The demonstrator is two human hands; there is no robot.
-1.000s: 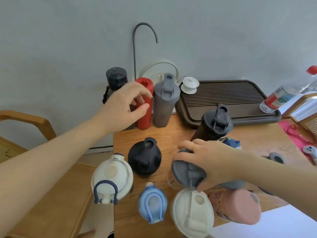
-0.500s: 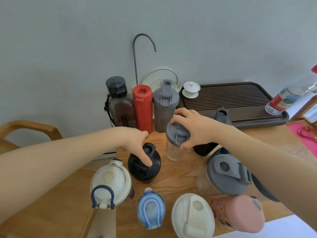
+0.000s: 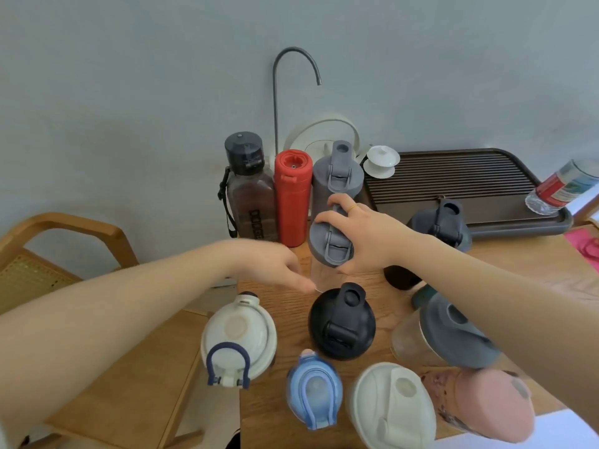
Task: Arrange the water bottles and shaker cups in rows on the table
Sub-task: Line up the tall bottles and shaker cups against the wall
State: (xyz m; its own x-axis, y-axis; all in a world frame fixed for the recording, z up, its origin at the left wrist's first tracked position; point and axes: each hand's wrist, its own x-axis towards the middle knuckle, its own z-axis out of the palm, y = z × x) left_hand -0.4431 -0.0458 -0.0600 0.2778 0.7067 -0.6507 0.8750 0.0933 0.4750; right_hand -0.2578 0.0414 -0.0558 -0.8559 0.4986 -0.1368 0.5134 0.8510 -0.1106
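Right hand (image 3: 366, 241) has carried clear grey-lidded shaker (image 3: 330, 244) from front cluster toward back row beside grey bottle (image 3: 337, 186), fingers clamped on lid. Left hand (image 3: 275, 270) off red bottle (image 3: 292, 196), blurred; fingers' state unclear. Row growing.

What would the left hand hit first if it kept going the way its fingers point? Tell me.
The left hand points right and slightly toward the person. First in that line is probably the clear body of the grey-lidded shaker cup in the right hand's grip, or the black shaker lid just beyond; depth is unclear.
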